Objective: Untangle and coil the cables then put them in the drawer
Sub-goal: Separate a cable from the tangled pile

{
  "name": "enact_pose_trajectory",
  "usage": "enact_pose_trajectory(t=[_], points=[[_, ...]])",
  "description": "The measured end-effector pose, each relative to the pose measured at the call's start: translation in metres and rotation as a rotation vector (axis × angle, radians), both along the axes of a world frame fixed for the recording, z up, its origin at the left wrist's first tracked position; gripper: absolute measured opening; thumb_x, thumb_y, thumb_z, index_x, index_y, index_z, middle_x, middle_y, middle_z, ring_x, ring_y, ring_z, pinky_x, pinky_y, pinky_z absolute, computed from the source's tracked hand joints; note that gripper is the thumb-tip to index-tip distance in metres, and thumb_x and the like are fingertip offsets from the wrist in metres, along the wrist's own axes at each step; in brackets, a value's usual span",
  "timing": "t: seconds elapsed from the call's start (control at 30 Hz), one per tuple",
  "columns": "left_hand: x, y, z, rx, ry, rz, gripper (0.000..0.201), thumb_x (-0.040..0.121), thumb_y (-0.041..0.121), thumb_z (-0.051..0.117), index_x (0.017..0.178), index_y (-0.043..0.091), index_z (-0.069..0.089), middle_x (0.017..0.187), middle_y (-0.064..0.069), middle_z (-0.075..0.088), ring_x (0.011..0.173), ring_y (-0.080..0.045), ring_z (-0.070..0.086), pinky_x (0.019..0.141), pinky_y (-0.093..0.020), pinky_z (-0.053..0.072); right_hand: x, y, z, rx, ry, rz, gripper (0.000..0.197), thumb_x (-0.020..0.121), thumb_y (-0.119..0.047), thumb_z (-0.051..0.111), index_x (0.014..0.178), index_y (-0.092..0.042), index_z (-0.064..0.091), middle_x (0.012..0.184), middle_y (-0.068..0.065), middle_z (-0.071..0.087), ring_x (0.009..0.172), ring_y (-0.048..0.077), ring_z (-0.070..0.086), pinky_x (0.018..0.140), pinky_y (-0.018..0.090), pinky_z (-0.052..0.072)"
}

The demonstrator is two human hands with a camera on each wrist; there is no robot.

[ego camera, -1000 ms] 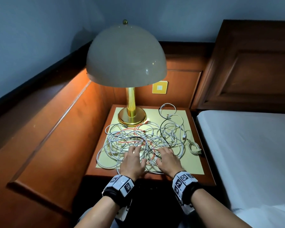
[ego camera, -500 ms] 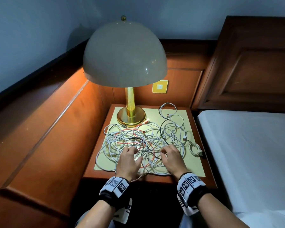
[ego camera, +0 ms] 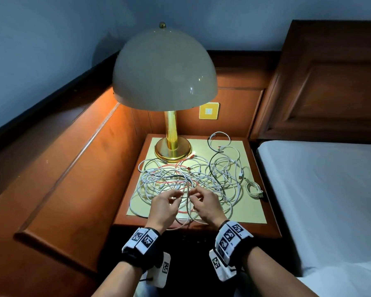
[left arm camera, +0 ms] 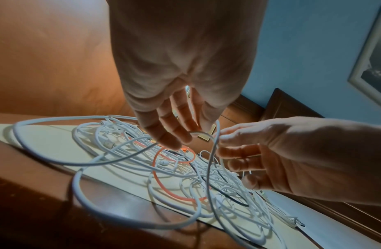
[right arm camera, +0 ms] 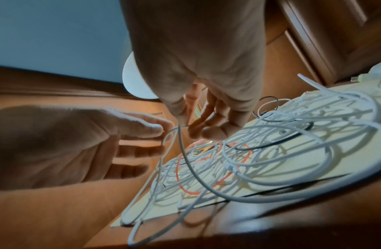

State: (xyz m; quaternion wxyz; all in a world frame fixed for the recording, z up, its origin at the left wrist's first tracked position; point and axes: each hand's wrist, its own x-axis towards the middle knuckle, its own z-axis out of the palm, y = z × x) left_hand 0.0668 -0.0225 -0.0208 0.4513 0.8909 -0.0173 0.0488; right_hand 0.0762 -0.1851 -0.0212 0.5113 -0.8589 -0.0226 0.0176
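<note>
Wooden nightstand [ego camera: 135,189] carries the lamp [ego camera: 165,69] at 12 o'clock and the tangled cables [ego camera: 189,181] at centre. Both hands, flat on the pile before, have lifted: left hand [ego camera: 164,207] and right hand [ego camera: 206,205] each pinch one raised white loop [left arm camera: 214,143].

1 lamp [ego camera: 165,82], 1 small coiled cable [ego camera: 253,188], 1 cable tangle [ego camera: 186,181] w/ strands uncountable, 2 hands: left [ego camera: 163,207], right [ego camera: 206,207].

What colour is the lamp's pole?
Shiny gold; the lamp's pole shows best in the head view.
</note>
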Motion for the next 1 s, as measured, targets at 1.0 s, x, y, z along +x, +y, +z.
enact_pose_trajectory(t=[1.0], points=[[-0.049,0.005,0.078,-0.729,0.2,0.076,0.019,0.103,0.035,0.051,0.114,0.029,0.065,0.117,0.001,0.07,0.105,-0.017,0.067,0.078,-0.033,0.054,-0.072,-0.006,0.096,-0.014,-0.5,0.071,0.014,0.098,-0.021,0.064,0.105,-0.013,0.074,0.095,-0.005,0.073,0.074,0.0,0.063,0.061,0.006,0.043]])
